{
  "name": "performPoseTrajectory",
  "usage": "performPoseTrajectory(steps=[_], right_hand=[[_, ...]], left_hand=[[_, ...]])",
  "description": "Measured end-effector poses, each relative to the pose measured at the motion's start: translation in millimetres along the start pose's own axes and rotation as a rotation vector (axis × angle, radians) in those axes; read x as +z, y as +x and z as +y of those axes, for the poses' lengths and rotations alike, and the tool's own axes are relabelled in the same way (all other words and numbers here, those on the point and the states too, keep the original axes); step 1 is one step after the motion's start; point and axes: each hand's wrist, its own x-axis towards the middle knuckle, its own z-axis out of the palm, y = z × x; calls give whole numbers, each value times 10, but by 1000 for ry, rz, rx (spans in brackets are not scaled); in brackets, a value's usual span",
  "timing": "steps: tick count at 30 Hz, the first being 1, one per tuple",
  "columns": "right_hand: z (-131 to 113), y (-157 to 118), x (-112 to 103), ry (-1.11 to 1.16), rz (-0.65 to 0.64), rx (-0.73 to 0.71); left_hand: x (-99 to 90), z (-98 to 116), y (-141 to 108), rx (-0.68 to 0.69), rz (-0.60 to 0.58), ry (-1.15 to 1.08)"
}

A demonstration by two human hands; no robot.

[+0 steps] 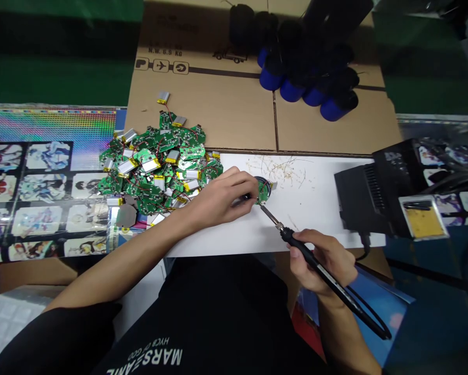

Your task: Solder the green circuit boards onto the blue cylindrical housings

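Note:
My right hand (323, 260) grips a black soldering iron (310, 255) by its handle, pen-fashion. The iron's metal tip reaches up-left to a small green circuit board (264, 190) and looks to touch its lower edge. Curled over the left side of that board is my left hand (234, 195), its thumb and fingers closed on something dark. The fingers hide most of what they hold, which seems to be a black round part carrying the board. Left of this hand lies a heap of green circuit boards (151, 140) with silver battery cells wired to them.
Blue and black cylinders (292, 91) stand on the cardboard (218, 114) at the back. On the right sit a black soldering station (362, 195) and a yellow sponge (421, 223) in a holder. Wire scraps (282, 169) litter the white work surface (218, 242).

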Motion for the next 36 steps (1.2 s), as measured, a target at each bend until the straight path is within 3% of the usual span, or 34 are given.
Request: performPoseTrajectory(steps=[29, 36], right_hand=[[30, 76, -24, 51, -104, -106], [6, 49, -55, 58, 26, -71]], left_hand=[[-52, -15, 4, 33, -51, -8], [-50, -18, 11, 35, -53, -13]])
